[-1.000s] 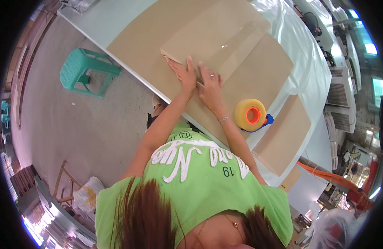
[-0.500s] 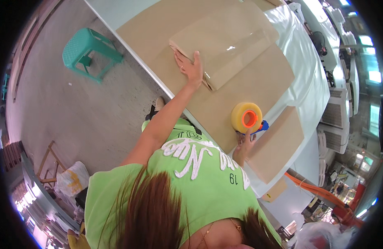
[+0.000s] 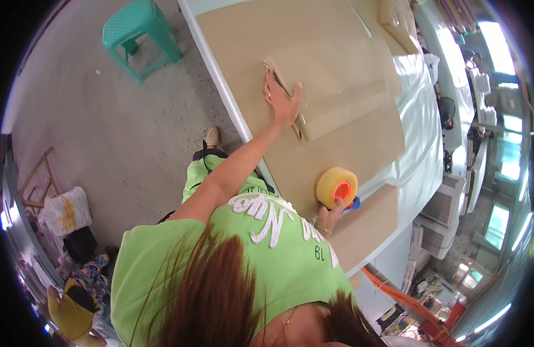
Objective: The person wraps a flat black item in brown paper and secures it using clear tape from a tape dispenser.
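A flat parcel wrapped in brown paper (image 3: 336,78) lies on the table, with a shiny strip of clear tape (image 3: 351,104) across it. My left hand (image 3: 284,103), fingers stretched out, presses against the folded paper end nearest me. That end shows a narrow open fold (image 3: 296,124) beside the palm. Lower right, my right hand (image 3: 329,217) grips a tape dispenser (image 3: 355,203) carrying a large yellowish roll of tape (image 3: 331,180) with an orange core. The dispenser's handle is mostly hidden by my fingers.
Brown sheets (image 3: 307,168) cover the white table (image 3: 220,87). Another brown piece (image 3: 368,222) lies at its right, near glossy white sheeting (image 3: 420,144). On the floor at left stands a green plastic stool (image 3: 140,34). Another brown parcel (image 3: 397,23) lies at the far end.
The view has shifted and turned. My left hand is still at the parcel's end, now nearer the fold's middle. My right hand keeps hold of the tape dispenser, closer to my body.
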A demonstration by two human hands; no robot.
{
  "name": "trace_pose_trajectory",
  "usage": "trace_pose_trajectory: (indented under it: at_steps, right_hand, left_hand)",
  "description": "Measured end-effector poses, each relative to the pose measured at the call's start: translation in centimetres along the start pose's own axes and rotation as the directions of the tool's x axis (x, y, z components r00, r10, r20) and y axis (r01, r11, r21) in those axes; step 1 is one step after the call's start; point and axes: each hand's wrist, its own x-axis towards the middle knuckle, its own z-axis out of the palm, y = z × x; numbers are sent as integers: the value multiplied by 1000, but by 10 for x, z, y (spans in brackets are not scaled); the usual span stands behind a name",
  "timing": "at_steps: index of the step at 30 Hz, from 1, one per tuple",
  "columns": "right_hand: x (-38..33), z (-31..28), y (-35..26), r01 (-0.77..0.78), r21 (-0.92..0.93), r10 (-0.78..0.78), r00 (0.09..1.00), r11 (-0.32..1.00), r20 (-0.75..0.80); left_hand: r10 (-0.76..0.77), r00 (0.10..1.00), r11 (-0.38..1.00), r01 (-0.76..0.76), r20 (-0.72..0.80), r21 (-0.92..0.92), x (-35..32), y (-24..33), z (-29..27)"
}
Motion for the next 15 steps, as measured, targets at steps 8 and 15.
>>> trace_pose_trajectory:
  at_steps: [8,15]
  right_hand:
    - [65,-8,-84,-385,748,187,922,541,339]
    - [127,73,-259,219,415,-415,777,883,473]
  left_hand:
    - [72,996,996,-75,-53,-47,-2,-7,9]
    - [49,994,998,-52,-93,-24,-5,-3,18]
